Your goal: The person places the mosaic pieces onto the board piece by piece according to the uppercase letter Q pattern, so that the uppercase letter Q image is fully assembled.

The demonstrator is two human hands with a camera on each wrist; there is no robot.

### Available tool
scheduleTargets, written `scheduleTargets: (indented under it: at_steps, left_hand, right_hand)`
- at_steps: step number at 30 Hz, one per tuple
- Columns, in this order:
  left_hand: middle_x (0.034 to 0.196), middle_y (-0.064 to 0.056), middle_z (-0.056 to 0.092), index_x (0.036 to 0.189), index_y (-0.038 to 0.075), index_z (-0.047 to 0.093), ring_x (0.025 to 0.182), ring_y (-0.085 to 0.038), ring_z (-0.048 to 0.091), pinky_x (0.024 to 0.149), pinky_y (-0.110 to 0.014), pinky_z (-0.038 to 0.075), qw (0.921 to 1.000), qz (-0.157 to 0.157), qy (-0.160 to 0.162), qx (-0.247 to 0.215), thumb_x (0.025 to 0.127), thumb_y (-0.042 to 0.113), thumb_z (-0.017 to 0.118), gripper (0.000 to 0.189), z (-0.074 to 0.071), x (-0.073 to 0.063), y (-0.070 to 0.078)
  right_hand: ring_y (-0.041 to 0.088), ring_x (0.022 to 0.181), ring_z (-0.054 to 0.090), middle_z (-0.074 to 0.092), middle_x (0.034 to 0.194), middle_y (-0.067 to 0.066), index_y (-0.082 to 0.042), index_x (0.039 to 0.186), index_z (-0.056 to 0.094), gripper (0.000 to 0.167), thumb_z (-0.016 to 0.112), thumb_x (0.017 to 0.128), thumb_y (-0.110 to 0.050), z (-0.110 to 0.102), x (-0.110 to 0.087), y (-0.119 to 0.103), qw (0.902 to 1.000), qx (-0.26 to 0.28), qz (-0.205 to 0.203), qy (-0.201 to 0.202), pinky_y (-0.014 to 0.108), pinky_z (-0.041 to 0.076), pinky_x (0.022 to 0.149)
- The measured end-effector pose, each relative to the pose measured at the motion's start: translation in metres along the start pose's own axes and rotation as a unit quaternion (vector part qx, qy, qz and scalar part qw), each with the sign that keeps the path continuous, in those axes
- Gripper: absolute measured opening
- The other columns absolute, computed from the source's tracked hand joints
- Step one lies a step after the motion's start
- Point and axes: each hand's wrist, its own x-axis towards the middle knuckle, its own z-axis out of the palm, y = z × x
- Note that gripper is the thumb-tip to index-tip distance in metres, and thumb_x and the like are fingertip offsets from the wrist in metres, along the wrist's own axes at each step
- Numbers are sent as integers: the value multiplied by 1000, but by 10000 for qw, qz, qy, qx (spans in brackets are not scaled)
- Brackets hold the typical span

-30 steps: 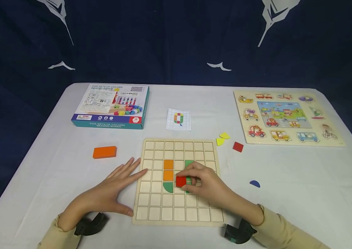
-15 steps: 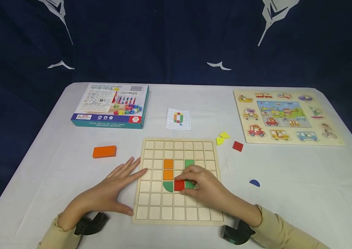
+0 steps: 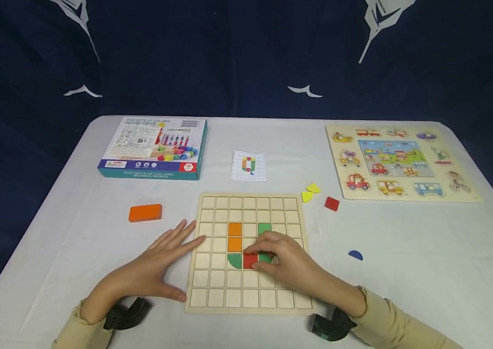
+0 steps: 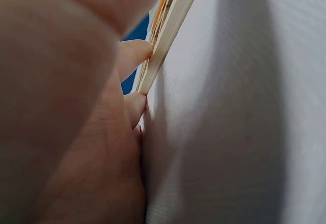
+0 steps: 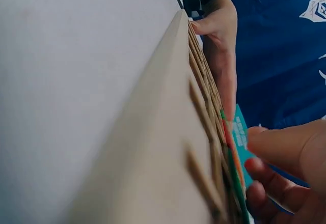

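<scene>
A red square tile [image 3: 250, 261] lies in a cell of the wooden grid board [image 3: 260, 307], between a green quarter-round tile [image 3: 235, 261] and another green tile [image 3: 265, 258]. The thumb and index finger of my right hand [image 3: 287, 259] pinch at the red tile's edges, partly covering it. Two orange square tiles [image 3: 235, 237] sit above the left green piece; a further green tile [image 3: 264, 228] shows above the right hand. My left hand [image 3: 155, 269] is spread, with fingertips and thumb against the board's left edge. In the left wrist view, fingers touch the board's side [image 4: 165, 43].
A pattern card [image 3: 248, 166] lies behind the board, a boxed bead set [image 3: 152, 148] back left, a vehicle puzzle [image 3: 403, 162] back right. An orange block [image 3: 145, 213] is on the left. Yellow pieces [image 3: 309, 192], a red square [image 3: 331, 204] and a blue half-round [image 3: 355, 255] lie right.
The right hand has brought the red square tile down and slightly left into the cell between the green pieces. The left hand has stayed at the board's edge.
</scene>
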Motion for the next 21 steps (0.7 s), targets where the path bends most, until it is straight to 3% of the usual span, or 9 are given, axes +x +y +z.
scheduleTargets:
  at_steps: [4, 8, 12, 15, 18, 21]
  left_hand:
    - [156, 1, 3, 149, 27, 27, 140, -22, -7, 107, -53, -2, 10000, 2, 35, -53, 54, 49, 85, 113, 1, 1, 0]
    - [156, 1, 3, 149, 26, 28, 140, -22, -7, 107, -53, -1, 9999, 31, 61, -75, 55, 47, 86, 113, 1, 0, 0]
    - [156, 2, 3, 149, 26, 28, 140, -22, -7, 107, -55, 0, 9999, 55, 77, -86, 56, 48, 86, 111, 2, 0, 0]
    - [156, 2, 3, 149, 27, 27, 140, -22, -7, 107, -56, -1, 9999, 47, 87, -110, 57, 49, 85, 110, 1, 0, 1]
    - [156, 2, 3, 149, 28, 27, 140, -22, -7, 106, -56, -1, 9998, 29, 76, -170, 58, 49, 84, 109, 1, 0, 2]
    - [156, 1, 4, 149, 28, 27, 140, -23, -7, 106, -56, -1, 9998, 56, 88, -192, 58, 49, 84, 109, 0, 0, 2]
  right_hand:
    - [11, 71, 52, 61, 87, -10, -12, 100, 72, 21, 74, 80, -5, -14, 1, 2, 9979, 622, 52, 162, 23, 45, 60]
    - [12, 74, 52, 60, 83, -10, -10, 100, 71, 20, 72, 81, -3, -41, 2, 7, 9955, 667, 163, 646, 24, 42, 61]
    - [13, 73, 52, 64, 86, -3, -6, 102, 71, 19, 70, 83, -2, -75, -3, 20, 9903, 271, 344, 1322, 25, 41, 62]
    - [13, 72, 52, 66, 86, 3, -4, 103, 70, 19, 68, 84, -3, -94, -11, 36, 9801, -173, 607, 1881, 22, 40, 61]
    - [13, 71, 52, 65, 88, 6, -2, 106, 69, 22, 69, 84, -3, -102, -22, 53, 9690, -647, 1000, 2166, 19, 40, 59]
    - [16, 70, 53, 63, 98, 11, 0, 110, 67, 29, 70, 81, 1, -102, -32, 66, 9641, -901, 1254, 2161, 18, 42, 56]
